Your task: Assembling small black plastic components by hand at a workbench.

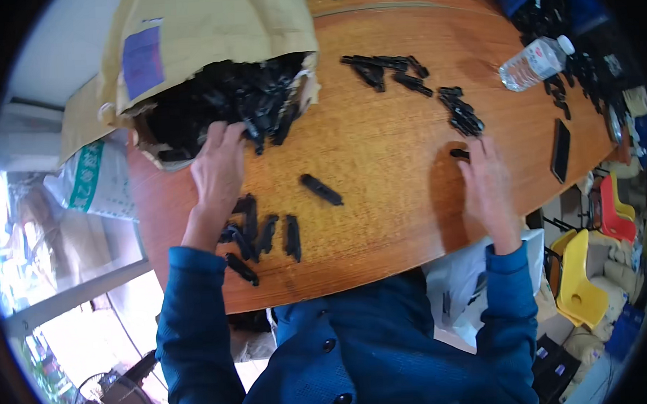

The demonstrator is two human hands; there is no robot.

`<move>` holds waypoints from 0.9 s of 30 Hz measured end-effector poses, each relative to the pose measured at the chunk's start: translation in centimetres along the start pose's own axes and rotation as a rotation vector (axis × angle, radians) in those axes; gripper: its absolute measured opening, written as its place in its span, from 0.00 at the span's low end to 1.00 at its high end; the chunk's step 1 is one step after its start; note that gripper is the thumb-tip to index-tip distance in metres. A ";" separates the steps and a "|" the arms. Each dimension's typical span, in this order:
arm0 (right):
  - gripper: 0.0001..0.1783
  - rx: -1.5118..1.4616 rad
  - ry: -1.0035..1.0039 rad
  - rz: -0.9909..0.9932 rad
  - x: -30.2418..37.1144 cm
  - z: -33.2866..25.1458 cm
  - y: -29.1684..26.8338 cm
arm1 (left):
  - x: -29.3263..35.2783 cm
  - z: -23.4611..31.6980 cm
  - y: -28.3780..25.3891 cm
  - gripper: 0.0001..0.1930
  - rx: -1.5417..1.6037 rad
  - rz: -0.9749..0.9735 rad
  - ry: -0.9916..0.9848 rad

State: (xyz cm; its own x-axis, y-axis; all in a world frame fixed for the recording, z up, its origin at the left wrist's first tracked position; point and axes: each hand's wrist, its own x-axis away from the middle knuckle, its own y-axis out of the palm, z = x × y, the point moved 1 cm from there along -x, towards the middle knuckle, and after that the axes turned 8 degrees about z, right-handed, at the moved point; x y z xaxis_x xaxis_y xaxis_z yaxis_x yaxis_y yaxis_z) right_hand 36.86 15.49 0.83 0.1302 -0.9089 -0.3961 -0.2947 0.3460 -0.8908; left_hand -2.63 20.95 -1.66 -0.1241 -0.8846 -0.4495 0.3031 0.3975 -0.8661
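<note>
A large tan paper sack [222, 26] lies on the table at the far left, its torn mouth full of small black plastic parts [217, 91]. My left hand [219, 170] reaches into that mouth, fingers stretched out and touching the parts at its lower lip. On the right, my right hand [490, 187] has its thumb and fingers around one black plastic part [459, 153], just below a small cluster of similar parts [460, 113]. A single black part [321, 190] lies mid-table between the hands. Several more parts [256, 230] lie beside my left wrist.
More black parts [386, 69] form a group at the back. A clear plastic bottle [530, 64] lies tilted at the far right, near a dark phone-like slab [561, 150]. The wooden table [389, 221] curves toward me. Yellow chair [581, 281] and fan [116, 402] stand beyond it.
</note>
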 end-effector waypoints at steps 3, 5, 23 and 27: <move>0.10 -0.010 -0.001 -0.046 1.6 2.3 1.0 | 0.3 0.2 0.2 0.08 -0.061 0.043 0.196; 0.08 -0.008 -0.018 0.004 2.0 1.9 1.0 | 1.3 0.7 -0.7 0.07 -0.053 0.041 0.327; 0.11 -1.120 0.230 0.255 2.6 -18.1 2.8 | 6.0 8.0 -4.9 0.07 1.289 -0.111 -0.728; 0.10 -0.895 -0.006 0.392 3.0 -19.7 1.8 | 7.9 10.4 -5.4 0.07 1.491 -0.058 -0.725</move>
State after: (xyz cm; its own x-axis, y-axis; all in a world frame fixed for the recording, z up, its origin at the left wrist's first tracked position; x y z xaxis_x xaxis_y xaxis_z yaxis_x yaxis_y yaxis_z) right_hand 18.08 8.84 2.45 -0.1263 -0.7647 -0.6319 -0.9278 0.3165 -0.1976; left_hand 4.57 9.29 1.76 0.1409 -0.9812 0.1322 0.9467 0.1726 0.2721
